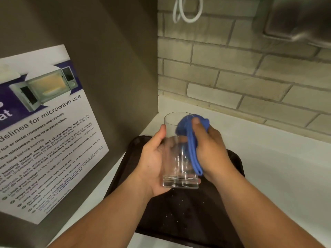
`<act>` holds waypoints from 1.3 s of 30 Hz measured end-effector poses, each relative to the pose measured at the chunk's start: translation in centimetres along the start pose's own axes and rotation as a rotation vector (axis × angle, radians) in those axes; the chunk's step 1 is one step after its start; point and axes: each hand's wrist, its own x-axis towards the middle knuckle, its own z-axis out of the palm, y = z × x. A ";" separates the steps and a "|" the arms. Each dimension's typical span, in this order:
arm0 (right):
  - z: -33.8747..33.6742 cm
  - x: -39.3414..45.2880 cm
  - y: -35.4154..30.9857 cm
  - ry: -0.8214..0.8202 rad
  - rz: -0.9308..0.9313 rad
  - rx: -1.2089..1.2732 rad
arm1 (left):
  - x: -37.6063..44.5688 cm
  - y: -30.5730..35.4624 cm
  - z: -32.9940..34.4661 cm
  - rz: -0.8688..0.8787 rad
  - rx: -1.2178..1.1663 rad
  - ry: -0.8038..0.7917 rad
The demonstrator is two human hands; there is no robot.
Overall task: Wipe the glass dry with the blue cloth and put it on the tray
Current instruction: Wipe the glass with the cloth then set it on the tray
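Observation:
A clear drinking glass (179, 165) is held upright above a dark tray (188, 215). My left hand (154, 158) wraps around the glass's left side, with the thumb near the rim and the palm under its base. My right hand (211, 149) grips a blue cloth (191, 140) and presses it against the right side and rim of the glass. Part of the cloth is tucked over the rim, and a fold hangs down along the glass wall. The tray lies on a white counter and is speckled with small droplets or crumbs.
A grey panel on the left carries a microwave-use poster (44, 131). A pale brick wall (250, 72) runs behind the white counter (286, 176). A white cable loop (188, 11) hangs at the top, beside a blurred metal fixture (295, 20).

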 end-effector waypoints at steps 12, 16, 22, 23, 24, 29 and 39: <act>0.0 -2.7 1.9 -0.128 -0.144 -0.144 | 0.8 -0.3 -1.2 -0.003 0.037 0.035; 0.5 -1.4 1.7 0.080 -0.016 -0.108 | 1.0 0.3 -0.3 0.024 0.104 0.097; 0.8 -0.8 1.9 0.135 -0.043 -0.070 | 0.7 0.0 0.5 0.073 0.123 0.100; 0.7 -0.6 2.0 0.146 -0.042 -0.067 | 0.7 0.2 0.4 0.077 0.114 0.087; 0.5 -0.5 1.9 0.156 -0.022 -0.044 | 0.7 0.3 0.3 0.077 0.100 0.078; -1.3 -1.4 2.7 -0.120 0.046 -0.015 | 1.2 0.4 -0.7 -0.014 0.021 0.126; 0.5 -0.6 1.8 0.041 0.075 0.045 | 0.7 -0.5 -0.3 -0.013 0.090 0.055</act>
